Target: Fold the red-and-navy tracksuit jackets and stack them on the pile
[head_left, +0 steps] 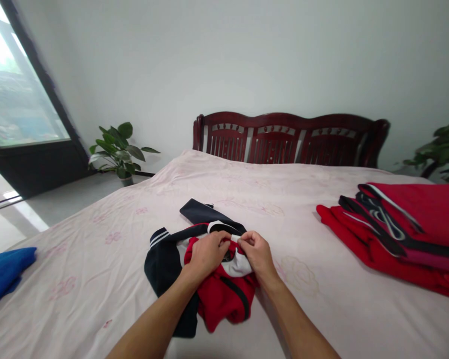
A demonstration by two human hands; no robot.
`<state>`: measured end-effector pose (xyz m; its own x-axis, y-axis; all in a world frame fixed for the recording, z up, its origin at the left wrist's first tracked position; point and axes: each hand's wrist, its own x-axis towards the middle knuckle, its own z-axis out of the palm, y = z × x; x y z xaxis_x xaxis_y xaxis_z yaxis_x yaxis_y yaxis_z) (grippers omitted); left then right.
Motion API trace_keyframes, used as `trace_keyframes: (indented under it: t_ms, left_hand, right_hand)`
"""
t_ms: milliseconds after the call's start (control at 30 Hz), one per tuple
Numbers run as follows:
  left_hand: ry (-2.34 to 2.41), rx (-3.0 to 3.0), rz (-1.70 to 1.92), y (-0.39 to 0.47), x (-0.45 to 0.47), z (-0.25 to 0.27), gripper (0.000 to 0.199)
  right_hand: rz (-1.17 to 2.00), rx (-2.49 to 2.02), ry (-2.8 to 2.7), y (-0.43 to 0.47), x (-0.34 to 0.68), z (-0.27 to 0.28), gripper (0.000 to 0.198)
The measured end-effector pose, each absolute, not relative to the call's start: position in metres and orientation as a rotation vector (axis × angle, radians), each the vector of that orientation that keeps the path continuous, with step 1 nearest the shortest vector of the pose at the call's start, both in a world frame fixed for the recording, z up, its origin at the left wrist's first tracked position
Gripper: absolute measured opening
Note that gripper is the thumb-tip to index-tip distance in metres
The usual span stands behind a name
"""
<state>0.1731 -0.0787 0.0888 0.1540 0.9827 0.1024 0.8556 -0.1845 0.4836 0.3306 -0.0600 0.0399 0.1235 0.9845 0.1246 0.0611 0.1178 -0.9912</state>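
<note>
A red, white and navy jacket (224, 294) lies bunched on the bed in front of me. One navy sleeve with white stripes at its cuff (160, 237) is at the left, and another dark part stretches away at the back. My left hand (209, 252) pinches the jacket near its collar. Close beside it, my right hand (256, 253) grips the white edge of the same collar between thumb and fingers. Part of the jacket's left side is hidden behind my left forearm.
Folded red and dark clothes (415, 214) are stacked at the right. A blue garment (9, 271) lies at the left edge. The pink floral sheet (97, 259) covers the bed. Beyond stand a dark wooden bench back (273, 137) and a potted plant (119, 147).
</note>
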Motion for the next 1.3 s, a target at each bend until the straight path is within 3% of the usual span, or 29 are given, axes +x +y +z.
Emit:
trace_keyframes:
  t_ms: [367, 1000, 1300]
  left_hand:
    - [1.806, 1.962, 0.723, -0.072, 0.178, 0.079, 0.02]
    - [1.79, 1.878, 0.695, -0.067, 0.177, 0.08, 0.025]
    - [1.689, 1.884, 0.725, -0.061, 0.169, 0.074, 0.025]
  right_hand:
    - [1.202, -1.07, -0.907, -0.065, 0.325, 0.045, 0.039]
    - [1.21, -1.051, -0.861, -0.065, 0.324, 0.043, 0.043]
    - [1.057, -1.051, -1.181, -0.067, 0.329, 0.037, 0.031]
